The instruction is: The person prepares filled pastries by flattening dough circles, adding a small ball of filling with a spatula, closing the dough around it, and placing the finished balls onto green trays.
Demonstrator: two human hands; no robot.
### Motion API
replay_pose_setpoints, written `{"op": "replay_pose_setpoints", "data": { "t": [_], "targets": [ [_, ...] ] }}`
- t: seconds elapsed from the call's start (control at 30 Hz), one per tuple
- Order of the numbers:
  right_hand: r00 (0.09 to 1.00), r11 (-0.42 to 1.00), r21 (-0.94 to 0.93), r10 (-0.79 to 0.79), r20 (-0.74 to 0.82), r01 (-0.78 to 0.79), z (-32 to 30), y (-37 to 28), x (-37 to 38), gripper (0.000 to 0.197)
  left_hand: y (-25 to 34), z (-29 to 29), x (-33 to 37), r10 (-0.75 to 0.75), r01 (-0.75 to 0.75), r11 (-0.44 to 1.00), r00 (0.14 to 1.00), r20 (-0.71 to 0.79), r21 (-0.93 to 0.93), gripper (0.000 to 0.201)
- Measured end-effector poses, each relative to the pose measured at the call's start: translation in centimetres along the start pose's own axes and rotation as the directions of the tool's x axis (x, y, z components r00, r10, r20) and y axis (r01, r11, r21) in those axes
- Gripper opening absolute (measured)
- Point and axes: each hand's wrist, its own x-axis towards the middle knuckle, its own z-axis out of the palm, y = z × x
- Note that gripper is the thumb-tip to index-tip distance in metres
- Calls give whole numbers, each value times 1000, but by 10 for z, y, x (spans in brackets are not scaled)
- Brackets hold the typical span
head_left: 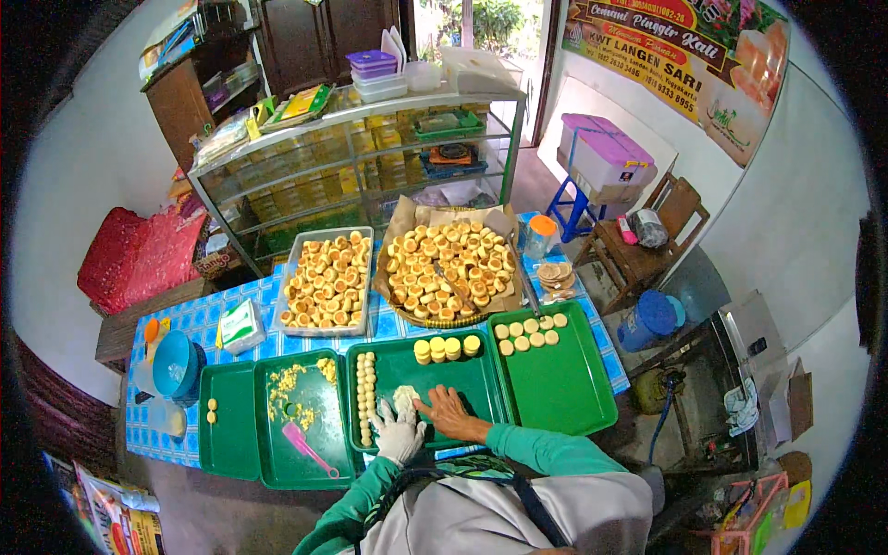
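Observation:
A flattened, pale piece of dough (405,396) lies on the middle green tray (504,398). My left hand (400,438), in a white glove, is just below it with fingers apart, holding nothing I can see. My bare right hand (450,416) lies low over the tray with fingers spread, its fingertips at the dough's right edge; whether they touch it I cannot tell. A column of small dough balls (366,393) runs down the tray's left side. Short yellow cylinders (452,349) stand in a row near its far edge.
The right green tray (592,393) carries pale dough discs (523,343). Leftward, another tray (268,453) holds yellow crumbs and a pink spatula (307,447). Behind, browned pastries fill a plastic tub (289,268) and a paper-lined basket (393,231). A blue bowl (177,363) stands far left.

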Motion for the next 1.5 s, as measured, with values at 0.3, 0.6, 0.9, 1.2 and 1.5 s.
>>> {"op": "replay_pose_setpoints", "data": {
  "t": [0.3, 0.6, 0.9, 1.2, 1.5],
  "targets": [
    [999, 999, -30, -35, -4, 34, 5, 23, -3, 60, 6, 6, 10, 13, -13, 1000, 1000, 8, -9, 68],
    [998, 999, 4, -45, -34, 45, 6, 37, 9, 46, 9, 3, 32, -62, 58, 998, 988, 139, 31, 67],
    [980, 953, 254, 130, 152, -166, 9, 40, 9, 48, 21, 2, 34, 2, -12, 991, 997, 74, 130, 75],
    [983, 959, 230, 143, 112, -165, 9, 34, 12, 55, 15, 12, 45, 66, -81, 987, 991, 113, 138, 78],
    [950, 979, 151, 87, 299, -137, 1, 31, 24, 55, 15, -2, 31, -21, 24, 999, 996, 90, -31, 66]
  ]
}}
